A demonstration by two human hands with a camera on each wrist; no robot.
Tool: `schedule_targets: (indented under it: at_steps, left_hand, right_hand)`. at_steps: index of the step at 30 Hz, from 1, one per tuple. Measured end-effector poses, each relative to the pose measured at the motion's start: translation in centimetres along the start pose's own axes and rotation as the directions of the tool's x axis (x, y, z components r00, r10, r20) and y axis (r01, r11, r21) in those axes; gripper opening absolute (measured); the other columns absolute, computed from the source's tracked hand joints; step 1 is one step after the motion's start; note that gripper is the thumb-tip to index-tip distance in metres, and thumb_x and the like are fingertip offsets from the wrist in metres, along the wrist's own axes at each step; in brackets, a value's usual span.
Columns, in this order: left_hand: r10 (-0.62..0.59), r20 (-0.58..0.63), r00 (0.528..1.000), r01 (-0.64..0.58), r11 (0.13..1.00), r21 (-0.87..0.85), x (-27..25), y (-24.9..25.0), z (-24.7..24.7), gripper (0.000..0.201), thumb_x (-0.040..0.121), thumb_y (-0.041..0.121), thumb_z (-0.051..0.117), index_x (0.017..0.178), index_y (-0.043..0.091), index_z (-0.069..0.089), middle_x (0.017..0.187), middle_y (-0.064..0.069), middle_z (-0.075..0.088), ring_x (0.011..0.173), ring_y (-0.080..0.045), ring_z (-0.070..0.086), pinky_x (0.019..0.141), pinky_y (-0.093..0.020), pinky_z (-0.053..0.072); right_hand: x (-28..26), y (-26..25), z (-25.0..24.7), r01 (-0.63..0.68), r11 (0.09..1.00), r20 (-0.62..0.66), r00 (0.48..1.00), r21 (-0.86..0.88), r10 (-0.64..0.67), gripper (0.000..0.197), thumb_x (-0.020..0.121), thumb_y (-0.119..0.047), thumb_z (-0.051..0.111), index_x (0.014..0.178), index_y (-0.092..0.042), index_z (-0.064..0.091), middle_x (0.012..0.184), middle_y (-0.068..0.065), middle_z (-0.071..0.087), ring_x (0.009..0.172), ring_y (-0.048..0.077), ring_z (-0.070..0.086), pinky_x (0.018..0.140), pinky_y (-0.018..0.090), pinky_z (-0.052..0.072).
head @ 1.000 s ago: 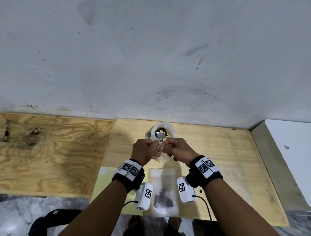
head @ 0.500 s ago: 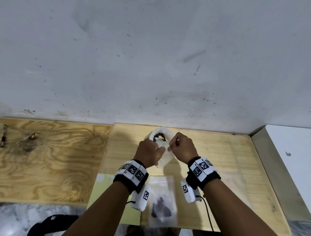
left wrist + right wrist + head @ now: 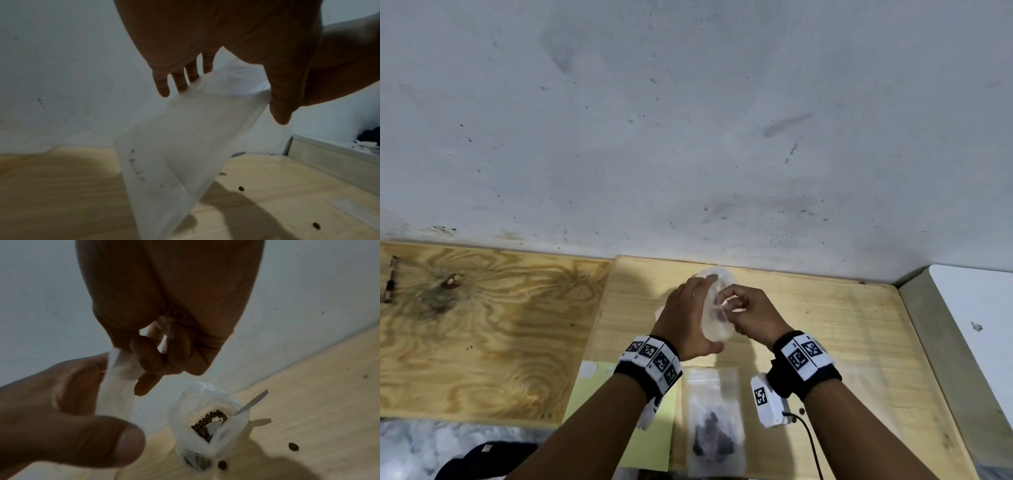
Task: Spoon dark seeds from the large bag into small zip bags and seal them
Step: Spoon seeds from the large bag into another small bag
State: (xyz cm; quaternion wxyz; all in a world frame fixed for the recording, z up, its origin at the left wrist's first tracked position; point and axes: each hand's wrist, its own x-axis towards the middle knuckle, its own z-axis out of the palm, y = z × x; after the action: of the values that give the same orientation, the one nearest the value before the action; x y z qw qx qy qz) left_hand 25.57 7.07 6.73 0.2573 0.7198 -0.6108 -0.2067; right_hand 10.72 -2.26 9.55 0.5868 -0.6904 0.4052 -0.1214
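Note:
A small clear zip bag (image 3: 717, 320) hangs in the air between both hands, above the light wooden board (image 3: 842, 342). My left hand (image 3: 700, 308) has straight fingers behind the bag and its thumb in front (image 3: 226, 100). My right hand (image 3: 732, 301) pinches the small bag's top edge with curled fingers (image 3: 152, 368). Just behind stands the large bag (image 3: 205, 402), open, with dark seeds (image 3: 207, 423) and a spoon handle (image 3: 255, 402) sticking out. A filled small zip bag (image 3: 714, 421) lies near the front edge.
Loose seeds (image 3: 293, 447) lie on the board beside the large bag. A yellow sheet (image 3: 654, 435) sits under my left forearm. A darker plywood panel (image 3: 482, 325) extends left, a white wall (image 3: 688, 137) rises behind, and a pale ledge (image 3: 935, 342) borders the right.
My left hand has gone from a closed fist to straight fingers alongside the small bag. Both hands have stayed in front of the large bag, and the right keeps pinching the top.

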Motion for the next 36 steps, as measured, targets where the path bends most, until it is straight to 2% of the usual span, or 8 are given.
schedule_targets:
  at_steps: [8,12,16,19,22,27,32,36]
  left_hand:
    - [0.055,-0.024,0.998,-0.055,0.998,-0.023,-0.4,-0.8,0.0,0.103,0.059,0.034,0.082,0.148,0.017,0.033,0.138,0.004,0.045,0.124,-0.017,0.043,0.101,-0.029,0.041]
    - [0.03,0.025,0.999,-0.027,0.993,-0.113,-0.6,-1.4,0.2,0.095,0.058,0.037,0.09,0.141,0.022,0.046,0.138,0.007,0.048,0.125,-0.009,0.043,0.098,-0.025,0.04]
    - [-0.052,0.078,0.996,0.067,0.978,-0.199,-0.7,-2.3,0.2,0.091,0.057,0.034,0.092,0.138,0.027,0.05,0.127,0.009,0.059,0.114,-0.01,0.056,0.096,-0.03,0.046]
    - [-0.167,0.105,0.98,0.19,0.941,-0.281,-0.7,-3.1,0.7,0.089,0.055,0.029,0.094,0.135,0.027,0.054,0.115,0.012,0.061,0.106,-0.009,0.059,0.09,-0.022,0.046]
    - [-0.292,0.12,0.949,0.315,0.897,-0.31,-0.1,-3.9,1.0,0.073,0.053,0.032,0.094,0.119,0.027,0.063,0.107,0.011,0.066,0.097,-0.01,0.061,0.075,-0.01,0.041]
    - [-0.469,0.166,0.868,0.488,0.74,-0.462,1.5,-5.1,1.1,0.069,0.046,0.033,0.096,0.106,0.029,0.062,0.11,0.005,0.065,0.099,-0.012,0.062,0.074,-0.022,0.048]
    - [-0.486,0.233,0.842,0.532,0.678,-0.508,3.2,-5.4,1.6,0.074,0.043,0.03,0.096,0.106,0.037,0.057,0.114,0.01,0.06,0.105,-0.013,0.06,0.079,-0.025,0.048]
    - [-0.473,0.279,0.836,0.544,0.639,-0.544,4.5,-5.6,2.0,0.079,0.03,0.047,0.089,0.105,0.033,0.066,0.109,0.009,0.069,0.103,-0.01,0.063,0.082,-0.03,0.052]
  right_hand:
    - [1.0,1.7,0.8,0.098,0.936,-0.119,0.982,-0.339,-0.146,0.033,0.074,-0.015,0.066,0.07,-0.048,0.066,0.071,-0.011,0.066,0.073,0.017,0.064,0.069,0.03,0.05]
    - [1.0,2.2,0.6,0.018,0.949,-0.083,0.995,-0.313,-0.047,0.033,0.08,-0.014,0.073,0.07,-0.045,0.068,0.075,-0.01,0.07,0.079,0.012,0.067,0.076,0.03,0.053]
    - [1.0,2.6,0.3,-0.069,0.99,0.0,0.998,-0.125,0.069,0.019,0.086,0.0,0.068,0.089,-0.015,0.079,0.068,-0.011,0.067,0.047,-0.003,0.054,0.052,0.012,0.042]
    - [1.2,3.3,0.2,-0.159,0.987,0.018,0.987,0.006,0.159,0.019,0.089,0.001,0.063,0.091,-0.011,0.078,0.064,-0.009,0.067,0.037,0.005,0.04,0.042,0.018,0.035]
    - [1.8,4.5,-0.7,-0.162,0.985,-0.139,0.976,0.054,0.168,0.017,0.085,-0.006,0.07,0.087,-0.021,0.077,0.078,-0.007,0.071,0.054,0.002,0.057,0.052,0.019,0.042]
    - [3.1,6.6,-3.2,-0.165,0.984,-0.498,0.861,-0.073,0.107,0.02,0.083,-0.013,0.072,0.102,-0.021,0.071,0.099,-0.001,0.07,0.094,0.017,0.064,0.082,0.03,0.05]
    - [4.8,8.1,-4.4,-0.429,0.883,-0.363,0.867,-0.191,0.343,0.057,0.082,-0.039,0.076,0.131,-0.019,0.055,0.125,0.006,0.061,0.109,0.025,0.06,0.085,0.03,0.045]
    - [6.0,8.2,-4.2,-0.501,0.823,-0.222,0.864,-0.27,0.453,0.05,0.083,-0.044,0.074,0.122,-0.018,0.057,0.109,0.006,0.068,0.073,0.008,0.058,0.062,0.022,0.043]
